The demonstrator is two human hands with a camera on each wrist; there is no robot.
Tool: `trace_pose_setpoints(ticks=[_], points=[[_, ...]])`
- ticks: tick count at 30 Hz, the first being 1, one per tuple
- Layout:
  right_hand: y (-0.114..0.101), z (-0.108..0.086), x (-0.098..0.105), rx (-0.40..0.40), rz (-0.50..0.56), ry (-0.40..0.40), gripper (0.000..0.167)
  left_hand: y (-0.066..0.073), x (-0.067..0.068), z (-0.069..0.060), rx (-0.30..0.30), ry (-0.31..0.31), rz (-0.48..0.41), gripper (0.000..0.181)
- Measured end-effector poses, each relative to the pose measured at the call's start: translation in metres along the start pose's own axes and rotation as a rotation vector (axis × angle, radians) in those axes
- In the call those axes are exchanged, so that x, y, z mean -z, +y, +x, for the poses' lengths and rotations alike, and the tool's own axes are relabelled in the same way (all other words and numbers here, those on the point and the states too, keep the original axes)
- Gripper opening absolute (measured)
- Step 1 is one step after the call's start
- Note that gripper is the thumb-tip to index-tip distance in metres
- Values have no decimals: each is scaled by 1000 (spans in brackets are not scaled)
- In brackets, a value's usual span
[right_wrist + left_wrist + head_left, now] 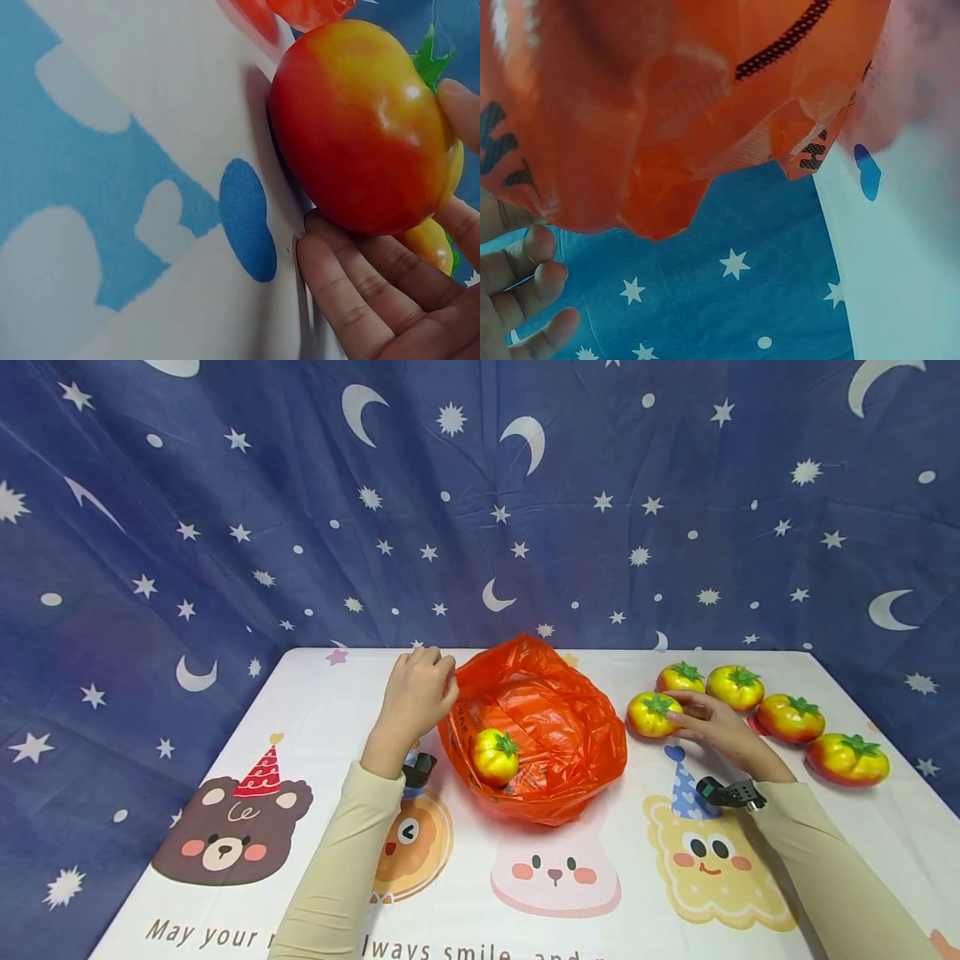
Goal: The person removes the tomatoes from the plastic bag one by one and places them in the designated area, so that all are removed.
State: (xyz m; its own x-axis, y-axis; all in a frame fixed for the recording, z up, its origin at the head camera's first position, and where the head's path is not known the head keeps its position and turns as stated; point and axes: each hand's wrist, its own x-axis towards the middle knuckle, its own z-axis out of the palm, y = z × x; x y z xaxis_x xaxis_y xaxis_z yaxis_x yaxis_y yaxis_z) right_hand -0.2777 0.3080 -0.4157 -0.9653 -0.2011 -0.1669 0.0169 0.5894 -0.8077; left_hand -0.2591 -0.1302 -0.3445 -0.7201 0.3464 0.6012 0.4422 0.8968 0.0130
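Observation:
A red plastic bag point(558, 806) stands with its mouth spread upward in the middle of the table, and a yellow-and-red toy tomato point(491, 760) lies inside it. At the bag's left rim, my left hand point(420, 687) pinches the plastic; the left wrist view has the bag point(667, 120) filling the top, with its fingers partly curled below. Right of the bag, my right hand point(716, 727) holds another toy tomato point(647, 717), thumb on one side and fingers round the other. In the right wrist view this tomato point(352, 135) is close to the tabletop.
Several more toy tomatoes point(791, 720) form a curved row at the table's right side, one of them point(680, 677) just behind the held one. The white tablecloth point(450, 918) bears cartoon prints. A blue curtain point(450, 568) with moons and stars hangs behind the table.

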Motion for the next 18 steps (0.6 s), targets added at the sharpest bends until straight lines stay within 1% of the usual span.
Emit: trace_pose_setpoints(ticks=[4, 10, 18], points=[[-1, -1, 0, -11, 5, 5, 67, 0, 0, 0, 0, -8, -2, 7], [-3, -2, 0, -22, -37, 13, 70, 0, 1, 0, 5, -12, -1, 7], [-3, -6, 2, 5, -70, 29, 67, 1, 1, 0, 4, -12, -3, 8]])
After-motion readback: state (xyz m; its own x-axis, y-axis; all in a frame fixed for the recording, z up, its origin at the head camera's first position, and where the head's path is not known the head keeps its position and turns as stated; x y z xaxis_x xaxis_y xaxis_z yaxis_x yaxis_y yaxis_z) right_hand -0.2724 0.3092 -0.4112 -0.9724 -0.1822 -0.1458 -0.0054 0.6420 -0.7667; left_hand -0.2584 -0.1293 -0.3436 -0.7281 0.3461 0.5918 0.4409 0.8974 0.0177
